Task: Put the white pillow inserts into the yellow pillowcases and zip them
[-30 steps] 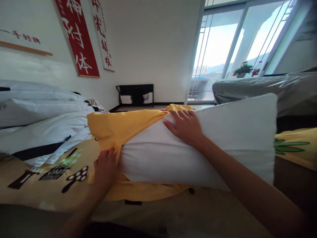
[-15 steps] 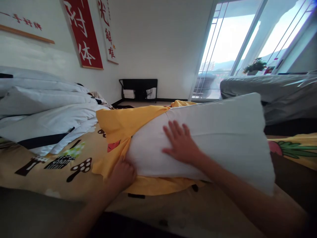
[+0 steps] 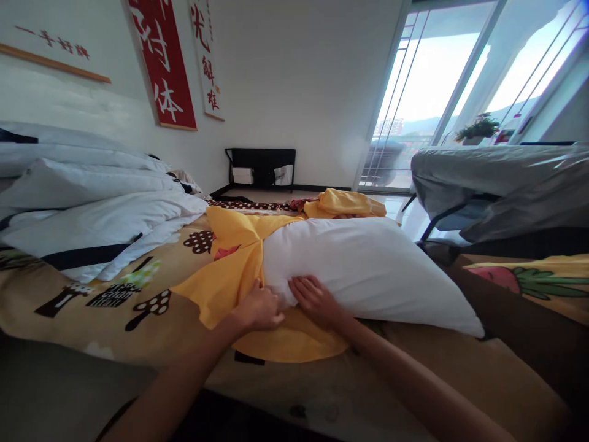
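Pillow point(image 3: 368, 270) lies across the bed point(image 3: 92, 307), its left end entering the bunched mouth of the yellow pillowcase point(image 3: 230, 276); most of the white body is uncovered and extends toward your right. Your left hand point(image 3: 260, 309) is closed on the lower edge of the pillowcase opening, fingers curled into the fabric. Your right hand point(image 3: 316, 301) rests flat and open against the pillow's near edge, just beside the left hand, fingers spread and gripping nothing.

Risks, as judged from this position:
- Only one edge of the opening is held. If you push the pillow inward, the free upper edge is likely to fold under and block entry.
- The case is gathered in a tight bunch at the pillow's left end. Forcing against it may twist the case, leaving the corners unfilled.
- The open right hand presses without gripping, so it may slide over the smooth cover.
- The pillow's right end sits near the bed's edge. A sideways tug on the case could drag it off.

White folded bedding point(image 3: 92, 215) lies well apart at left.
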`<action>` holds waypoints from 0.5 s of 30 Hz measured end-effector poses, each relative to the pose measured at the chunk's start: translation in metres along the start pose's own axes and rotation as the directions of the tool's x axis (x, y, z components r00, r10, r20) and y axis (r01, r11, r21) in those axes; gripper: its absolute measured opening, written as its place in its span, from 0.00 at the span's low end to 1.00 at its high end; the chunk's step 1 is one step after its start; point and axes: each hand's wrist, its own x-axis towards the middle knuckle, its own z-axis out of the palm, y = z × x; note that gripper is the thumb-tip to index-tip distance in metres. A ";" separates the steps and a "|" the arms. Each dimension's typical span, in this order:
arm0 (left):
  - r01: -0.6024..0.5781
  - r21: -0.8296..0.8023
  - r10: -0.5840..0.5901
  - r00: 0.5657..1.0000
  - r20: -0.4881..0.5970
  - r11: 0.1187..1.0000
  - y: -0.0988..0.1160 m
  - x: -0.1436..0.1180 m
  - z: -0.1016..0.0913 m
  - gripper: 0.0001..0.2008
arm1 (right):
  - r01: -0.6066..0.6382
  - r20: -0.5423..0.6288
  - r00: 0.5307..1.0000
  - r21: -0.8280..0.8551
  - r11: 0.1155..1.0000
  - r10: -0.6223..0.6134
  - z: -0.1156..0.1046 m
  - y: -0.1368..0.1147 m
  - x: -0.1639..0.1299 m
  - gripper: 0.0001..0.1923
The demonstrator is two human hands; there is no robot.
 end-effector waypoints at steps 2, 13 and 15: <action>-0.080 -0.031 0.079 0.996 -0.030 0.996 0.008 0.011 0.003 0.13 | -0.015 0.016 1.000 0.039 0.999 0.014 -0.009 0.010 0.013 0.15; -0.236 0.011 0.226 0.911 -0.344 0.972 0.060 -0.002 -0.036 0.06 | -0.078 0.164 0.986 0.340 0.937 0.022 -0.068 0.014 0.099 0.16; -0.223 0.042 0.223 0.913 -0.340 0.974 0.053 -0.017 -0.036 0.04 | -0.062 0.228 0.973 0.391 0.918 -0.031 -0.062 -0.002 0.091 0.14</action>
